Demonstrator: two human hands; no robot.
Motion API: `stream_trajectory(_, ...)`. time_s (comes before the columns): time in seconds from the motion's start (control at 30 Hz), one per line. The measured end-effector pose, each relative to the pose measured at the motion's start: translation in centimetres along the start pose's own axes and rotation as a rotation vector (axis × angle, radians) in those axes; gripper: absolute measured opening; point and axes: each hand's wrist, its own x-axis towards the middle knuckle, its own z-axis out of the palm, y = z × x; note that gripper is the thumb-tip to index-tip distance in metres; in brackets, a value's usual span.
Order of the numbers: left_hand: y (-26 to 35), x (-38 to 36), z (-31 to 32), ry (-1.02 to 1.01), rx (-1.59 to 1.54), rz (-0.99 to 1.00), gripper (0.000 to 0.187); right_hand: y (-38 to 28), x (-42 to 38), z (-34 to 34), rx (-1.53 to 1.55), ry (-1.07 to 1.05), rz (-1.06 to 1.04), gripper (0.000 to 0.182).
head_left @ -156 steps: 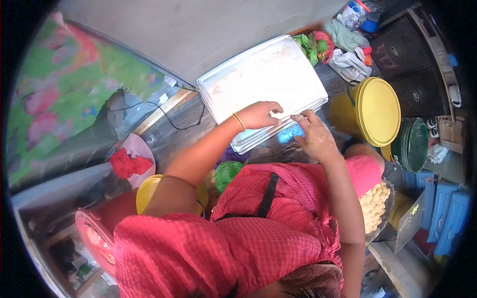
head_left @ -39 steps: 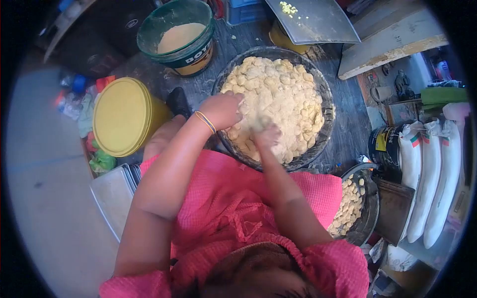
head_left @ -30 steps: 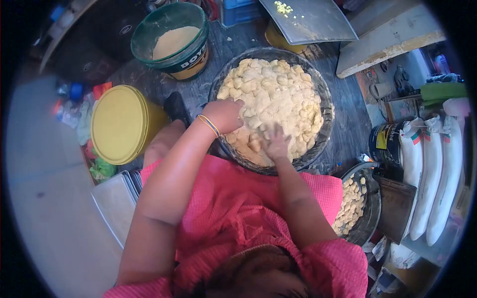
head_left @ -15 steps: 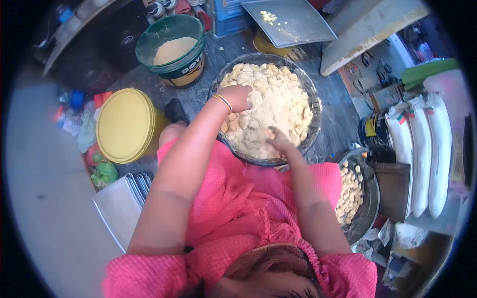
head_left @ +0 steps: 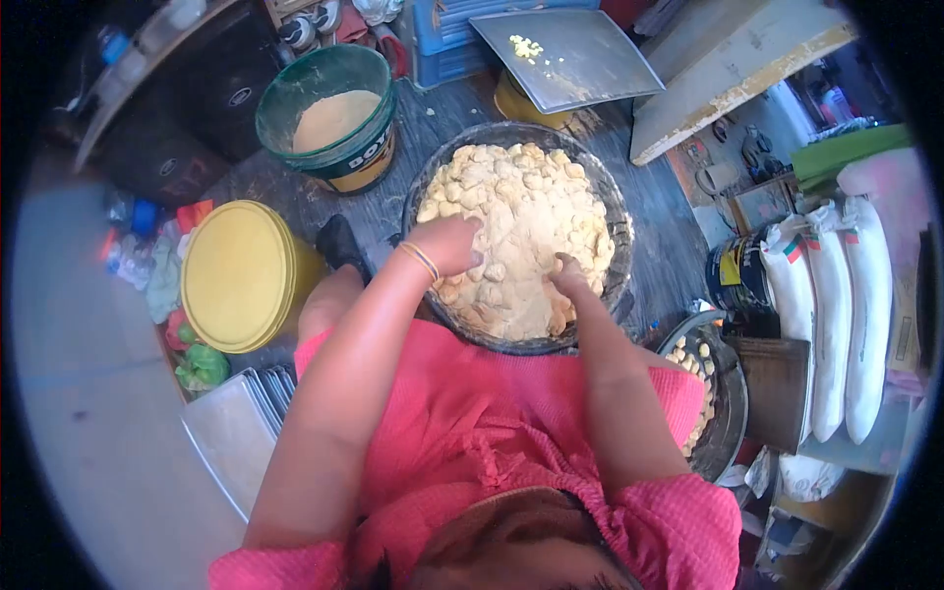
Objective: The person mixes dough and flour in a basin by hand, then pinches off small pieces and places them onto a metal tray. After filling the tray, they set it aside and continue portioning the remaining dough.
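As left hand [head_left: 445, 245], right hand [head_left: 569, 276] touch pale lumps [head_left: 507, 211], fingers [head_left: 475, 259] seemingly half-curled

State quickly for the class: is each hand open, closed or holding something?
Left hand: fingers curled at the floury lumps; grip unclear.
Right hand: at the lumps, fingers partly hidden; cannot tell.

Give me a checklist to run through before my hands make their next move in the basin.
1. Left hand and right hand at the dough pieces: ok.
2. Pieces inside the basin rim: ok.
3. Green bucket open, powder inside: ok.
4. Tray fully supported by the pail beneath: not ok, it overhangs.
5. Powder coating reaches the bottom pieces: cannot tell, hidden.
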Motion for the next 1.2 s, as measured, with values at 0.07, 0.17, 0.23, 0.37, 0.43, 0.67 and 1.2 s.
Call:
stream_trajectory(0.07, -0.2, 0.2, 0.7, 0.004, -0.006, -0.010, 0.056, -0.2, 1.4, 1.7, -0.032, 0.080, 0.013, 0.050)
stream_trajectory(0.17, -0.1, 0.7, 1.0, -0.038, 0.041, -0.051, 0.054, -1.6, -0.5, 4.1, -0.125, 0.270, -0.015, 0.046)
stream_trajectory(0.23, 0.0, 0.6, 1.1, -0.065, 0.056, -0.062, 0.053, -1.8, -1.6, 5.4, -0.115, 0.359, -0.064, 0.047)
stream_trajectory(0.37, 0.4, 0.8, 0.6, -0.021, 0.047, -0.061, 0.052, -2.1, -1.4, 3.8, -0.130, 0.213, 0.012, 0.049)
stream_trajectory(0.43, 0.6, 1.0, 0.7, -0.020, 0.030, -0.048, 0.053, -1.5, -0.1, 2.9, 0.030, 0.261, -0.038, 0.054)
stream_trajectory(0.67, 0.9, 1.0, 1.1, -0.037, 0.056, -0.047, 0.055, -1.2, 1.1, 3.4, -0.018, 0.222, -0.156, 0.063)
stream_trajectory(1.2, 0.7, 0.8, 2.0, -0.040, 0.058, -0.032, 0.051, -0.9, 2.1, 2.3, -0.098, 0.429, 0.079, 0.057)
